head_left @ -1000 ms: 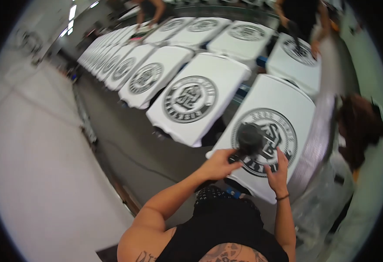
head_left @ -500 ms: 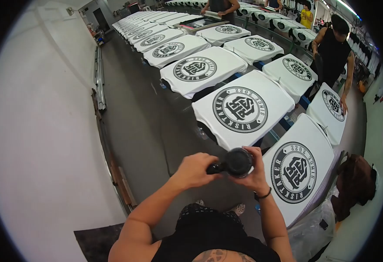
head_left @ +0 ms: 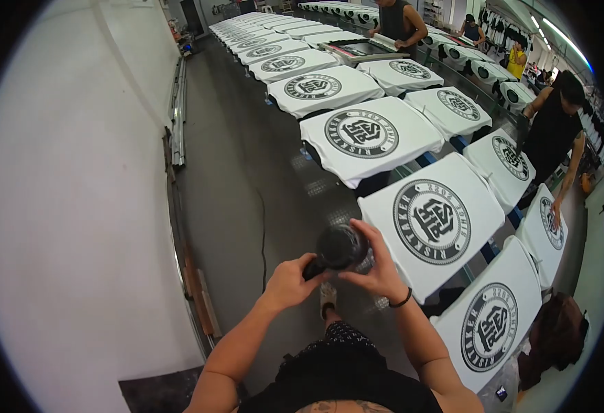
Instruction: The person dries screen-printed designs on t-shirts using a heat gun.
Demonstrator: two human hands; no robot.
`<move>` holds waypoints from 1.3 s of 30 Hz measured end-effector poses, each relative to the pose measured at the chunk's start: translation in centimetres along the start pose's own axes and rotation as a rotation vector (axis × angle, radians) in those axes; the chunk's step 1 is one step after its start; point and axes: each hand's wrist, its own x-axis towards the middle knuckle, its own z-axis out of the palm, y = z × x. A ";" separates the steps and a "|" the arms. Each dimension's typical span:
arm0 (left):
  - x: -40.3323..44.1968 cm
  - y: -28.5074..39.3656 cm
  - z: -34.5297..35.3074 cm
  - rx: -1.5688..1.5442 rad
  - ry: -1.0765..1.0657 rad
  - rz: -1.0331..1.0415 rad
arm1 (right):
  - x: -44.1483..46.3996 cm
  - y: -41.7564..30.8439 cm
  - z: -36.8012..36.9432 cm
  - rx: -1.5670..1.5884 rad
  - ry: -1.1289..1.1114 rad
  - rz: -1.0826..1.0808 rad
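In front of my body I hold a black object point(head_left: 342, 246) with a round dark end and a short handle; its exact kind does not show clearly. My left hand point(head_left: 289, 282) is closed round the handle. Fingers and thumb of my right hand point(head_left: 378, 265) clasp the round part from the other side. Just right of my right hand lies a white shirt point(head_left: 378, 210) stretched on a board, printed with a dark round emblem. Nearer to me on the right is another printed shirt point(head_left: 446, 327).
Rows of printed white shirts point(head_left: 312, 86) run away from me. One co-worker point(head_left: 556, 131) touches a shirt on the right; another person point(head_left: 398, 27) stands behind a screen frame point(head_left: 364, 47). A cable point(head_left: 263, 234) lies on the floor. Metal bars point(head_left: 179, 117) line the left wall.
The view has shifted forward along the row, with the nearest shirts now lower and farther right. The black object is slightly farther left and higher, still in both hands.
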 end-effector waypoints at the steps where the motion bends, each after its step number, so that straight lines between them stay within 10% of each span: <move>1: 1.8 -0.6 -0.8 -0.002 0.051 -0.049 | 1.7 1.5 0.1 0.028 0.012 -0.006; 13: 28.1 -9.0 -6.7 -0.161 0.195 -0.166 | 14.7 30.1 3.6 -0.609 0.367 0.371; 39: 59.1 -15.5 -15.1 -0.028 -0.236 -0.060 | 23.1 41.8 1.9 -1.056 0.711 0.848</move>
